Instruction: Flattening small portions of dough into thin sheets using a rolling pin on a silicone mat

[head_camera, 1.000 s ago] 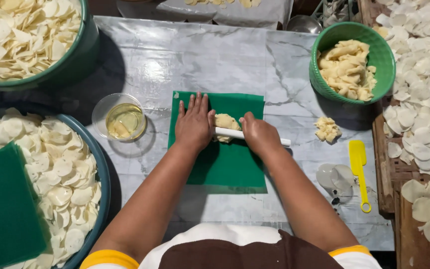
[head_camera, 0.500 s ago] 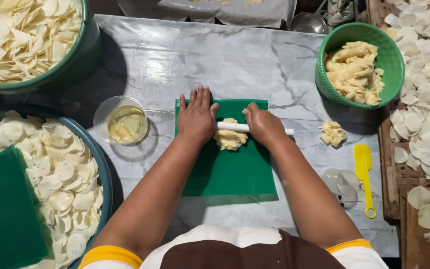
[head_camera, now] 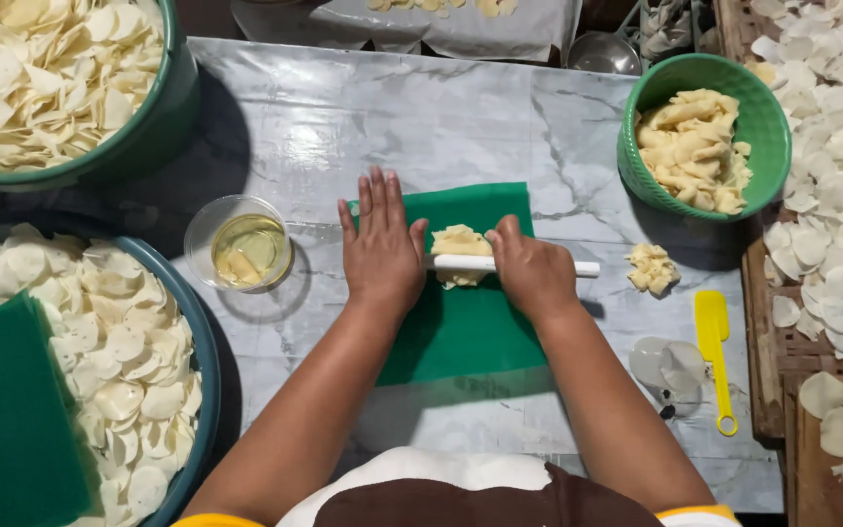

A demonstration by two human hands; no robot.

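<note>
A white rolling pin [head_camera: 465, 263] lies across a lump of pale yellow dough [head_camera: 458, 240] on a green mat [head_camera: 470, 327] at the middle of the marble table. My left hand [head_camera: 379, 249] presses flat on the pin's left end, fingers spread and pointing away from me. Over the pin's right part, my right hand [head_camera: 535, 273] rests palm down with the fingers curled; the pin's tip sticks out past it to the right.
A clear cup of oil [head_camera: 242, 247] stands left of the mat. A green bowl of dough pieces [head_camera: 768, 127] is at the back right, a small dough lump [head_camera: 652, 266] and a yellow scraper [head_camera: 713, 351] right of the mat. Basins of thin white discs [head_camera: 90, 332] sit left.
Both hands rolled the pin over the dough, away from me and then back a little. The view has also shifted slightly.
</note>
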